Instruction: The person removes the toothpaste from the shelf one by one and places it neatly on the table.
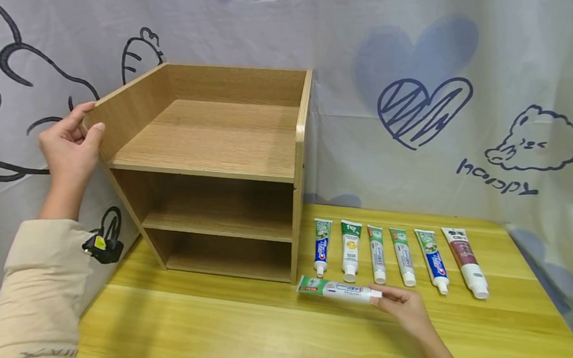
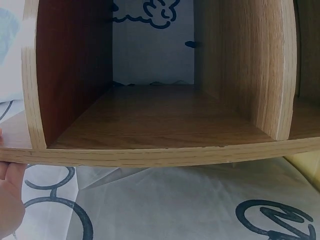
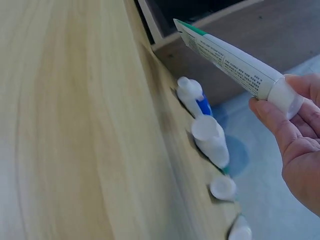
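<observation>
In the head view my left hand grips the upper left side panel of a wooden shelf, thumb and fingers on either side of its front edge. The left wrist view shows part of that hand at the board's edge. My right hand pinches a white and green toothpaste tube by its cap. The tube lies level above the table, its flat green end pointing left toward the shelf's lower right corner. From the right wrist view, thumb and fingers close around the cap of the tube.
Several toothpaste tubes, among them a blue and green one and a maroon and white one, lie in a row right of the shelf, caps toward me. The yellow wooden table meets a printed curtain behind.
</observation>
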Demonstrator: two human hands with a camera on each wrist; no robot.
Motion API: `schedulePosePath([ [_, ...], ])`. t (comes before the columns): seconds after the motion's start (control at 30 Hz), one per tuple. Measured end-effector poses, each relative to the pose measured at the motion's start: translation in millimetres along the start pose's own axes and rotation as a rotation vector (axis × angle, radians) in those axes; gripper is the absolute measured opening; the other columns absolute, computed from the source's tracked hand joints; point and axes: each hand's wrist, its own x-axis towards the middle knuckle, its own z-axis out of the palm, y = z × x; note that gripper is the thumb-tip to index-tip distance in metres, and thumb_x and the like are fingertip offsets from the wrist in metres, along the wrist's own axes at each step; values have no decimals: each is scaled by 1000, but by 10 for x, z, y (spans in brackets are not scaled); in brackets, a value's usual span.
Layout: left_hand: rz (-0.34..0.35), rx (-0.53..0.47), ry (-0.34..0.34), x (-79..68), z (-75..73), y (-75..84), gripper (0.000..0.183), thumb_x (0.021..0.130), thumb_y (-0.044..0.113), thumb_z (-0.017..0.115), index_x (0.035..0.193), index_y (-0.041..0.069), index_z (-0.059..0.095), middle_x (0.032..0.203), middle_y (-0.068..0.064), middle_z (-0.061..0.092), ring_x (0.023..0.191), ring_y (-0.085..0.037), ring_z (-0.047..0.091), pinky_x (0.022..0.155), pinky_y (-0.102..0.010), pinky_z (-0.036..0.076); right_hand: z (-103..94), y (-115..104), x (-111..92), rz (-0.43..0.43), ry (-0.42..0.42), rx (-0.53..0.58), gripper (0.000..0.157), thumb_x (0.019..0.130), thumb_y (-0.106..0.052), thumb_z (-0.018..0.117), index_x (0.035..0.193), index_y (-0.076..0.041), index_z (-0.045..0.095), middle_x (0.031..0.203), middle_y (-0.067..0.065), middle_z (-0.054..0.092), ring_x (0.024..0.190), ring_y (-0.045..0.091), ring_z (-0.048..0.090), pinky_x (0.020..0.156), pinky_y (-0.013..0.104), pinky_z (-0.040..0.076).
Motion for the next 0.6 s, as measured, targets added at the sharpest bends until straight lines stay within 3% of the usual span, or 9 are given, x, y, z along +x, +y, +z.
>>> schedulePosePath([
  [0.13, -21, -19, -6, 3, 2, 18, 31, 81, -2, 58, 108, 7, 69, 52, 20, 46, 46, 9, 45, 41, -4, 33, -143, -10, -36, -3, 39, -14, 35, 82, -5, 66, 112, 12, 60, 85, -21, 67, 75, -1, 64, 68, 18, 54],
  [0.23, -52, -45, -6, 1, 9, 30, 31, 81, -2, 59, 107, 9, 70, 59, 23, 55, 54, 11, 52, 48, -1, 40, -261, -4, -56, -28, 59, -3, 26, 83, -7, 65, 108, -1, 67, 84, -22, 67, 75, 0, 64, 69, 18, 54],
  [0.27, -54, -41, -7, -1, 14, 32, 31, 81, -2, 59, 107, 10, 70, 59, 23, 55, 55, 11, 52, 48, -1, 41, -305, 21, -59, -68, 57, 37, 23, 84, -5, 64, 107, -3, 69, 86, -20, 68, 76, 0, 65, 69, 18, 55],
  [0.37, -64, -45, -11, -8, 15, 33, 32, 81, -2, 58, 108, 10, 70, 59, 23, 55, 55, 11, 52, 48, -2, 41, -421, 58, -63, -86, 97, 69, 22, 84, -4, 64, 103, -10, 72, 86, -19, 69, 77, 0, 65, 68, 17, 55],
  [0.4, -65, -43, -14, -10, 12, 32, 32, 81, -2, 58, 108, 10, 69, 57, 22, 54, 54, 10, 52, 48, -2, 40, -461, 87, -59, -93, 112, 74, 23, 83, -4, 65, 105, -7, 70, 88, -19, 69, 77, 0, 65, 69, 17, 55],
  [0.6, -67, -34, -16, -9, -2, 28, 33, 81, -1, 58, 112, 9, 68, 56, 24, 53, 54, 11, 51, 48, -1, 40, -817, 603, 70, -46, 183, 55, 32, 84, -15, 68, 114, -7, 66, 96, -21, 67, 83, 0, 64, 71, 15, 54],
])
